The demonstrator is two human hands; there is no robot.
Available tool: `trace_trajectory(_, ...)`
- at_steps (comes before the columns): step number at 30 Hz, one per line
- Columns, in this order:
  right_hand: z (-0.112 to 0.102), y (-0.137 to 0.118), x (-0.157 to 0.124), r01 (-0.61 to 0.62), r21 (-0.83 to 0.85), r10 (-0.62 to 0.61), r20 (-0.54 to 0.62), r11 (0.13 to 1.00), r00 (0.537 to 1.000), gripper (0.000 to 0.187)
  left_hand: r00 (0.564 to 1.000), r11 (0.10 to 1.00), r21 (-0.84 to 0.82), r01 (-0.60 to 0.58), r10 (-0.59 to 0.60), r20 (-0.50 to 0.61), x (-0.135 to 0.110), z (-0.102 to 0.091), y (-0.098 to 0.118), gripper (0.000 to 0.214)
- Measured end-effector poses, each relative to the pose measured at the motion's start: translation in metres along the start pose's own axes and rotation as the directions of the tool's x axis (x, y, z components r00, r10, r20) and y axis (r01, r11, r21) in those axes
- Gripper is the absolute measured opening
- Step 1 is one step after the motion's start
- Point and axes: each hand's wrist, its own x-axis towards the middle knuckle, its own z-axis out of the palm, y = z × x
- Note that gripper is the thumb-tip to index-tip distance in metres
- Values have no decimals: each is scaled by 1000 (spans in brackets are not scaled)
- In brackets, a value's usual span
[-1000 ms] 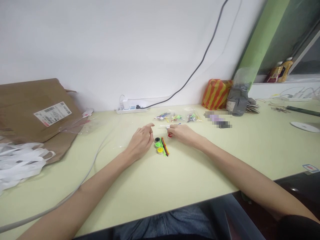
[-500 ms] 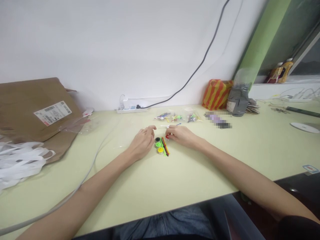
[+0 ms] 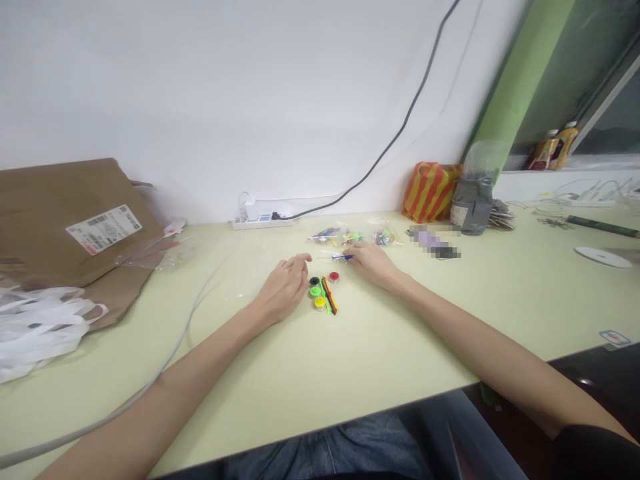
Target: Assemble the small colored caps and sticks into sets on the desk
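Observation:
My right hand (image 3: 369,263) pinches the end of a thin blue plastic stick (image 3: 343,257) just above the table. My left hand (image 3: 286,288) rests on its side, fingers loosely bent, the index stretched out, nothing visible in it. Close to its fingers stand small round pieces with clear bases: a black one (image 3: 314,281), a green one (image 3: 315,291) and a yellow one (image 3: 319,303). A red one (image 3: 334,277) sits a little to the right. Between them, several thin coloured plastic sticks (image 3: 329,297) lie side by side.
Small clear bags of colourful parts (image 3: 353,237) lie behind my hands. A power strip (image 3: 263,223) sits against the wall. Left are a brown paper bag (image 3: 45,220), white straps (image 3: 45,327) and a grey cable (image 3: 187,323). A striped bag (image 3: 431,192) stands right.
My right hand has let go of the red round piece, which now stands on the table. It has moved back to the blue stick and pinches it. The left hand has stayed put.

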Motion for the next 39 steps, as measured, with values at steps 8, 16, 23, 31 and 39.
trace_trajectory(8, -6, -5, 1, -56, 24, 57, -27, 998, 998, 20, 1000, 1000, 15, 13, -13, -9, 0, 0, 2, 29)
trace_trajectory(16, -9, -7, -2, -64, 52, 69, -95, 997, 993, 19, 1000, 1000, 21, -6, 7, -19, 0, 0, 0, 27)
trace_trajectory(23, -9, -13, -2, -44, 82, 55, -140, 996, 989, 16, 997, 998, 63, -12, 16, -69, 0, -1, 2, 23)
trace_trajectory(31, -8, -16, -8, -19, 126, 29, -74, 992, 997, 14, 999, 999, 52, 1, 1, -38, 1, -1, 3, 23)
trace_trajectory(39, -11, -18, -5, 22, 399, 64, -202, 917, 977, 9, 999, 997, 74, -3, 7, -51, 1, -1, 4, 26)
